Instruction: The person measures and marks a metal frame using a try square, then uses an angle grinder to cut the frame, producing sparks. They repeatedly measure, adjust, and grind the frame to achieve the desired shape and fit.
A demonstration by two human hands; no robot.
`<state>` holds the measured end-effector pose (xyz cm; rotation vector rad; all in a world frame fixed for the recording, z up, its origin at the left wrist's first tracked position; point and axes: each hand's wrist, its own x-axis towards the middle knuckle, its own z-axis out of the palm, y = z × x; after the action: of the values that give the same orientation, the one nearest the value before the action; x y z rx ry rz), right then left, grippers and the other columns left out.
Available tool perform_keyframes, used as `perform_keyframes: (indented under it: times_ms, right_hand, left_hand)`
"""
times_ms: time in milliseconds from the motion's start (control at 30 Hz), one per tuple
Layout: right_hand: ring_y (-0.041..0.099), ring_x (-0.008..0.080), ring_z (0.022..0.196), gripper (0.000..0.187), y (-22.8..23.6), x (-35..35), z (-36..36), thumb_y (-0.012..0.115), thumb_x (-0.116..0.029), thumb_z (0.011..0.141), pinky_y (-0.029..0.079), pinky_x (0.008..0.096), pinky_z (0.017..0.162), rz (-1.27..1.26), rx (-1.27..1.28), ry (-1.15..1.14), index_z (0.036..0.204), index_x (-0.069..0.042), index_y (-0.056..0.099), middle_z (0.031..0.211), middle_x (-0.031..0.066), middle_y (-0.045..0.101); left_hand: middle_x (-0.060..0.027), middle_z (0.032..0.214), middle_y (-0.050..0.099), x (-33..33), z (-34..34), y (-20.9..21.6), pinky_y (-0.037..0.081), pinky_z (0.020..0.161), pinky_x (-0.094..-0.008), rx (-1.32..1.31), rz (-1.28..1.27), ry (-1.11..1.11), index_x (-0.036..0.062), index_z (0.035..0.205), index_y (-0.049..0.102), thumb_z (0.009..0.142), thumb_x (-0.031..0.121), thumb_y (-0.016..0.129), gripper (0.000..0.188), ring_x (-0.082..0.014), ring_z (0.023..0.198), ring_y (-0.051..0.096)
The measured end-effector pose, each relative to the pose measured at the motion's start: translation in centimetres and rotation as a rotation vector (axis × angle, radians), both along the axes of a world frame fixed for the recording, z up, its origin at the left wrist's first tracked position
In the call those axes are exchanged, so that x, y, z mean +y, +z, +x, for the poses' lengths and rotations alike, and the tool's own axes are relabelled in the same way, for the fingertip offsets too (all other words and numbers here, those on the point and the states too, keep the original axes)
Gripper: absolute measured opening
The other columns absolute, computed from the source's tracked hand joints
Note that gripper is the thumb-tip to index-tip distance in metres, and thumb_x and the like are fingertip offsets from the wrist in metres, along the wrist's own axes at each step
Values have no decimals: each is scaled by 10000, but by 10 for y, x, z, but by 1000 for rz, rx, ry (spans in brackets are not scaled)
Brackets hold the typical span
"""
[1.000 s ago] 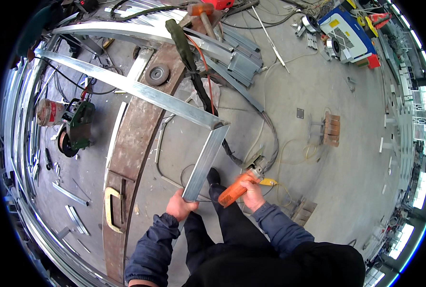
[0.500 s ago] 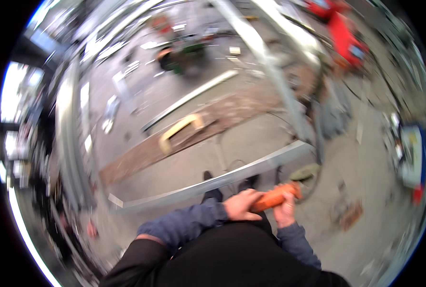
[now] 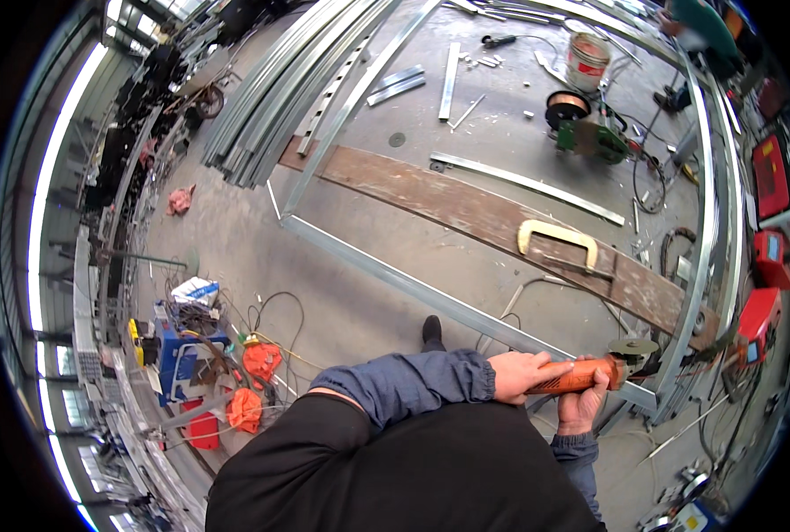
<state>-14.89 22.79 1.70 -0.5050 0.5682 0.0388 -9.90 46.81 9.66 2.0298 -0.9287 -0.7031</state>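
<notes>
An orange angle grinder [image 3: 574, 377] is held in front of my body in both hands. My left hand [image 3: 516, 376] is closed over the rear of its body. Near its head, my right hand [image 3: 581, 409] grips from the side and below. The grinder's disc [image 3: 633, 347] shows beyond the head, close to the right corner of a large metal frame. The frame's near rail [image 3: 395, 277] runs slantwise past my hands. Whether the disc touches metal, I cannot tell. Beyond the rail a cream C-clamp [image 3: 556, 238] lies on a long brown board [image 3: 430, 197].
Long metal profiles [image 3: 293, 84] are stacked at the far left. A green wire feeder [image 3: 594, 137] and a white bucket [image 3: 588, 62] stand inside the frame. Cables and a blue machine [image 3: 182, 359] are at left, red machines [image 3: 758, 315] at right. Another person [image 3: 705, 31] is at the far right.
The view has turned, so the near rail now slopes down to the right and the clamp appears farther right. My hands and grinder have shifted right in view, both still gripping it.
</notes>
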Motion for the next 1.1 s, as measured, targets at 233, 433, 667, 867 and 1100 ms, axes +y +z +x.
perform_keyframes:
  times_ms: [233,433,667,867,1100]
  right_hand:
    - [650,264,1121,406,14,176,41,758,-202,872,514,455,1086,23,69,123,1232,-67,627,1145,77,688]
    - [659,268,1102,418,25,294,69,739,-216,869,524,466,1077,32,106,312,1232,-52,616,1126,79,682]
    - [669,286,1052,471,29,359,96,756,-281,884,569,513,1006,-80,188,442,1246,-41,573,1125,100,660]
    - [672,317,1020,450,22,361,96,721,-289,905,561,505,1002,-3,187,665,1217,4,582,1074,143,670]
    - [681,339,955,419,32,323,73,702,-290,903,569,495,939,6,203,866,1177,13,605,1041,168,680]
  left_hand:
    - [-197,1187,562,174,-7,7,588,840,-487,76,62,254,148,1689,210,809,136,762,1038,-423,972,692]
    - [-194,1193,557,290,-20,5,570,869,-485,125,-44,390,200,1698,222,806,203,829,1079,-417,1020,678]
    - [-197,1132,557,347,-29,30,557,828,-472,-109,34,341,320,1669,323,820,231,841,998,-400,896,650]
    - [-186,1072,574,338,-57,38,571,792,-457,-201,122,415,323,1608,441,893,197,738,785,-375,811,666]
    - [-154,968,573,277,-105,59,560,796,-455,-289,423,391,337,1653,368,982,232,649,735,-314,751,632]
